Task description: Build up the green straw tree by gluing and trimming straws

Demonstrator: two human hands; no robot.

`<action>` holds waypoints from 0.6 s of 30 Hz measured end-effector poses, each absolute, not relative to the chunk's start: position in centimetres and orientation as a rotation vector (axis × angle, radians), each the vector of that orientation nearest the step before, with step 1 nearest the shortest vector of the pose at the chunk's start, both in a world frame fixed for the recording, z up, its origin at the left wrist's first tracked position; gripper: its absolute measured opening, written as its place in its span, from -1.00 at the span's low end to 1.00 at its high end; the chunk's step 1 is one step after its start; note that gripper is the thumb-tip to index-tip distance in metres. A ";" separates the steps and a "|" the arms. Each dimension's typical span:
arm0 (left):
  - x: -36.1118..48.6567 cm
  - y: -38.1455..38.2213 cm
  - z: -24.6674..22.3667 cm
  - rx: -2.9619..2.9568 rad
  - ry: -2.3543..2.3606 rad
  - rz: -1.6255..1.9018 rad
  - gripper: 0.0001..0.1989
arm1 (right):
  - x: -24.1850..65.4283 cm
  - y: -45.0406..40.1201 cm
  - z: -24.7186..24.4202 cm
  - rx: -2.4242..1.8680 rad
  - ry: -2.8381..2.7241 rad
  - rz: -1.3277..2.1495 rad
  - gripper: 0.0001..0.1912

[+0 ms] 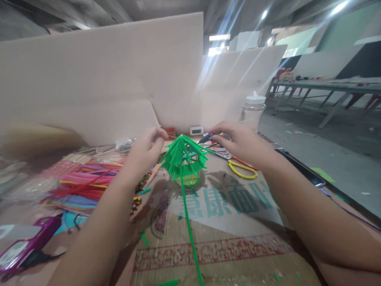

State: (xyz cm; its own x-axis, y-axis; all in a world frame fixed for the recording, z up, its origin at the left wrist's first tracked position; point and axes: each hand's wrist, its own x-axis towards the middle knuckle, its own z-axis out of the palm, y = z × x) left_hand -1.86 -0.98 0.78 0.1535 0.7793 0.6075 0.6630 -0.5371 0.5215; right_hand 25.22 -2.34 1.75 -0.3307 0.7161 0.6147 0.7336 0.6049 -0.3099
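Note:
A small model house with a cone-shaped roof of green pipe cleaners (186, 155) stands on the cardboard in front of me. One long green pipe cleaner (188, 222) runs from its roof down toward me. To the left of the roof, close to its edge, is my left hand (150, 147), fingers loosely bent and apart, with nothing visible in them. My right hand (233, 137) is right of the roof, its thumb and fingers closed round a small dark blue tool (205, 138), whose exact kind is unclear. Scissors with yellow handles (242, 170) lie beneath this hand.
Bundles of coloured pipe cleaners (86, 180) lie on the left, with a purple glue gun (29, 246) nearer me. A lidded bottle (253, 109) and a small white digital clock (196, 130) stand behind. A phone (300, 169) rests on the right. White boards (119, 71) rise behind the table.

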 end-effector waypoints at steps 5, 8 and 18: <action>-1.9 -1.4 0.9 2.212 1.440 1.336 -0.75 | 23.4 -2.3 0.8 -1.093 -2.137 -0.033 -0.82; -2.0 -1.7 1.2 2.220 1.521 1.383 -0.72 | 23.4 -2.3 0.8 -1.178 -2.089 -0.083 -0.79; -2.2 -2.2 1.8 2.165 1.792 1.340 -0.76 | 25.8 -2.7 2.5 -1.195 -1.855 -0.127 -0.78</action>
State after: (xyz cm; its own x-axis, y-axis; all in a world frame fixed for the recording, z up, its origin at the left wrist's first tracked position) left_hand -2.18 -2.15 1.83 -0.0325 0.8122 0.5825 0.7883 -0.3374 0.5145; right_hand 25.81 -2.70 2.52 -0.1300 0.6782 0.7233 0.7708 0.5280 -0.3566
